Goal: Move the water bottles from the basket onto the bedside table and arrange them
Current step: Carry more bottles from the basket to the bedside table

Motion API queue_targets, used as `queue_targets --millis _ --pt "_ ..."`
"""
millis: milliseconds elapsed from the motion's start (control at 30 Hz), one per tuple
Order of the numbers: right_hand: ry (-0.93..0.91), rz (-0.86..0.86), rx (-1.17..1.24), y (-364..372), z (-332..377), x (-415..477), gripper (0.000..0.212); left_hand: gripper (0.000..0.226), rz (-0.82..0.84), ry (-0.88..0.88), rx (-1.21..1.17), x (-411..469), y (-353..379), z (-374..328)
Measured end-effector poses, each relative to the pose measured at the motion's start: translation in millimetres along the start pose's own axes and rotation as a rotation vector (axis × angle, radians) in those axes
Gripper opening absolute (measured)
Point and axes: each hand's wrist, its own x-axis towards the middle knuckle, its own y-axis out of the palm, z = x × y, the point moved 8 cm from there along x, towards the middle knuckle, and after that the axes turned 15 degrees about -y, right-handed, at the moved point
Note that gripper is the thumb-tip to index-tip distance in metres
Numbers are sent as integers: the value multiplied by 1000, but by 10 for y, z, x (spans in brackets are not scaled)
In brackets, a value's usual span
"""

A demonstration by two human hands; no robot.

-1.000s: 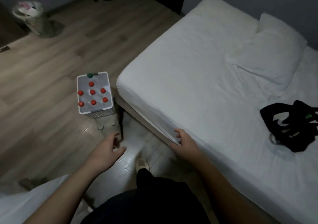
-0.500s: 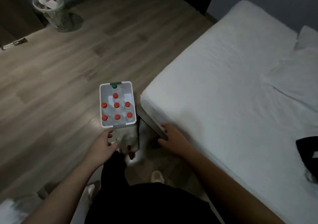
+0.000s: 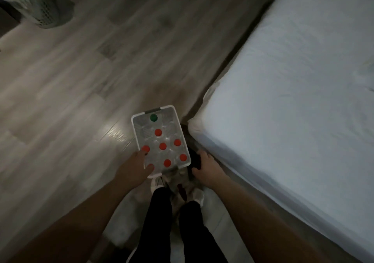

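Note:
A white basket (image 3: 136,129) stands on the wooden floor at the bed's corner, just ahead of my feet. Inside it stand several clear water bottles with red caps (image 3: 163,146) and one with a green cap (image 3: 153,117). My left hand (image 3: 134,169) is on the basket's near left corner, with the thumb hooked over the near rim and the fingers against the left wall. My right hand (image 3: 205,166) hovers beside the basket's near right corner with its fingers loosely bent, a dark gap away and holding nothing. No bedside table is in view.
The bed (image 3: 293,101) with a white sheet fills the right side, its corner close to the basket. A perforated waste bin (image 3: 43,10) stands far left at the top. My legs (image 3: 162,218) and shoes are directly below the basket. Bare floorboards (image 3: 81,70) stretch to the left.
I have stepped up to the basket and bent over it. Both hands moved forward and down; the left one reached the basket's corner and the right one came off the bed edge.

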Motion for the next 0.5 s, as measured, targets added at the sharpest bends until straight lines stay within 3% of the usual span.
queue_targets --millis 100,500 --pt "14 75 -23 199 -85 435 54 62 17 -20 17 664 209 270" --pt "37 36 -67 908 -578 1812 62 55 -175 -102 178 1365 381 115"
